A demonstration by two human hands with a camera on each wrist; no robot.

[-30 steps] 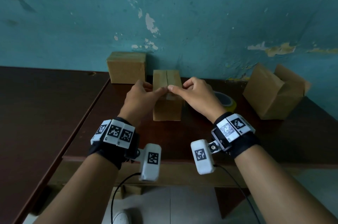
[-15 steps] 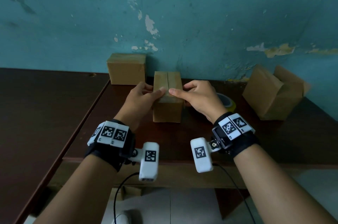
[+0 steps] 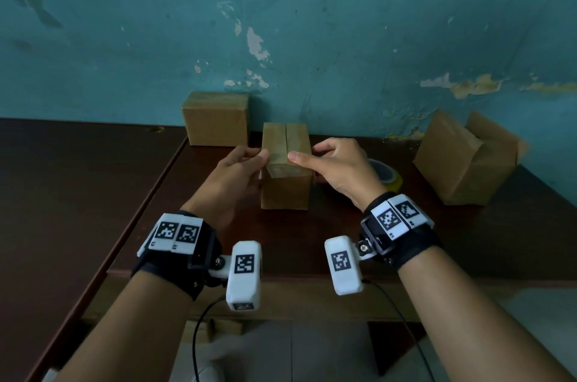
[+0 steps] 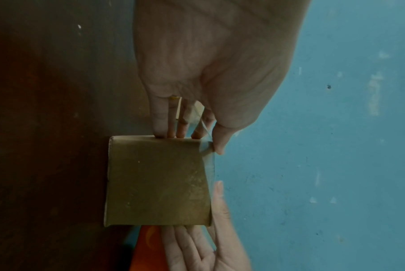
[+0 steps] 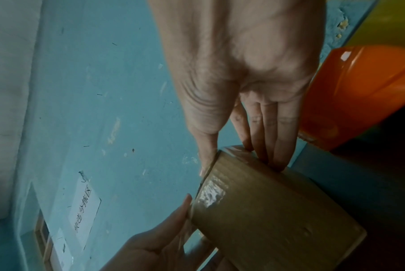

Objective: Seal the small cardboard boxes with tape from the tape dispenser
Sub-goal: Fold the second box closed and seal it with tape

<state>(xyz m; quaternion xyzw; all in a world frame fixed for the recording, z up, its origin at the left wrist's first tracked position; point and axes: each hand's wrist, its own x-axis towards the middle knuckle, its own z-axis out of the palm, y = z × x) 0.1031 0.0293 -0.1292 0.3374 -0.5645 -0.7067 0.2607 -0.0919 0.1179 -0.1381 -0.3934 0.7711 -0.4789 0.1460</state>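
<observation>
A small closed cardboard box [image 3: 285,185] [image 4: 157,183] [image 5: 266,210] stands in the middle of the dark table [image 3: 281,241]. A strip of clear tape [image 3: 278,164] [image 5: 210,194] lies across the near end of its top. My left hand [image 3: 259,160] [image 4: 196,139] clasps the left top edge, thumb on the tape, fingers on the side wall. On the other side, my right hand [image 3: 307,157] [image 5: 233,161] holds the right top edge the same way. An orange tape dispenser [image 5: 359,95] [image 4: 145,243] sits just behind my right hand.
A second closed box [image 3: 215,119] stands against the blue wall at the back left. A box with raised flaps [image 3: 465,157] sits at the right. A yellow tape roll [image 3: 387,174] lies right of my right hand. A lower tabletop [image 3: 62,194] adjoins on the left.
My thumbs met at the middle of the box's near top edge. They have slid apart along the tape toward the left and right corners. The box has stayed in place.
</observation>
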